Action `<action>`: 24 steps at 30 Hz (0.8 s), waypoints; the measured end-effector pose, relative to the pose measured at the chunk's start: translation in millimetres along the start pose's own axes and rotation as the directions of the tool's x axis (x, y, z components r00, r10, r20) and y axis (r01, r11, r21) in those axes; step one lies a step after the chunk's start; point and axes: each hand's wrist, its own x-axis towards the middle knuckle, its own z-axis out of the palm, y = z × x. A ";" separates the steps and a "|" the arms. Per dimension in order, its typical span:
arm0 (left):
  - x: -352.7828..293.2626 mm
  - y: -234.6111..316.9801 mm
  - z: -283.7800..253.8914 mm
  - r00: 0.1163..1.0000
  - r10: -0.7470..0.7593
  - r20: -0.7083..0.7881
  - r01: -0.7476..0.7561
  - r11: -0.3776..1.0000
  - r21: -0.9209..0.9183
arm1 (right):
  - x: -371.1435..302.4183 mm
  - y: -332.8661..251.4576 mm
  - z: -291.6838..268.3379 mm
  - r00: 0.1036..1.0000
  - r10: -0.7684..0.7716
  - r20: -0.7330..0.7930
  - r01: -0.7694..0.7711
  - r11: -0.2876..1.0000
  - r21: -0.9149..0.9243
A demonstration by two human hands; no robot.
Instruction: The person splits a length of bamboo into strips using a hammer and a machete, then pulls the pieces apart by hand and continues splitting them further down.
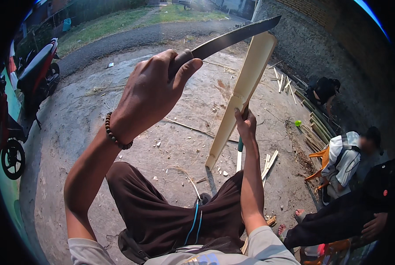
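Motorbikes (pixel 36 75) at left edge of concrete (pixel 87 119). Left hand (pixel 151 90) closed round machete (pixel 239 36), blade raised, slanting up-right, far end near top of split bamboo (pixel 231 119); contact unclear. Bamboo tilted over mid-concrete, right hand (pixel 247 125) gripping it near middle; ground contact unclear. Pale strips (pixel 270 164) right of it. Near concrete's right edge: person (pixel 347 148), orange chair (pixel 324 159).

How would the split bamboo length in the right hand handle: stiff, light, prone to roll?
Probably stiff: the split bamboo length shows no sag with the right hand gripping it near its middle. Likely light for its size, being an open, hollow trough. Laid on its rounded back, it may rock rather than roll fully.
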 end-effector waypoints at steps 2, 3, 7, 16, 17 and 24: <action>-1.2 0.8 0.8 1.000 0.021 -0.016 -0.020 1.000 0.005 | -1.3 -3.8 -0.2 1.000 0.010 0.005 -0.010 1.000 -0.002; -1.4 3.5 -0.4 1.000 0.014 0.013 -0.014 1.000 -0.007 | -1.7 -5.7 0.5 1.000 0.017 0.010 -0.017 1.000 -0.004; 1.1 6.8 5.2 0.982 0.143 0.121 -0.134 0.988 -0.080 | -0.3 -5.5 -3.4 1.000 0.010 -0.018 -0.011 1.000 -0.016; -25.1 85.4 22.9 0.958 0.250 0.137 -0.230 0.962 -0.146 | 2.2 -18.8 3.8 0.999 -0.017 -0.031 0.015 0.998 -0.066; -25.1 85.9 22.7 0.959 0.242 0.149 -0.196 0.942 -0.272 | -0.8 -16.0 0.7 0.988 -0.144 0.046 0.138 0.984 0.110; -29.6 68.6 35.7 0.976 0.182 0.120 -0.106 0.877 -0.469 | -4.7 -78.5 -5.3 0.982 -0.117 0.145 0.047 0.908 0.416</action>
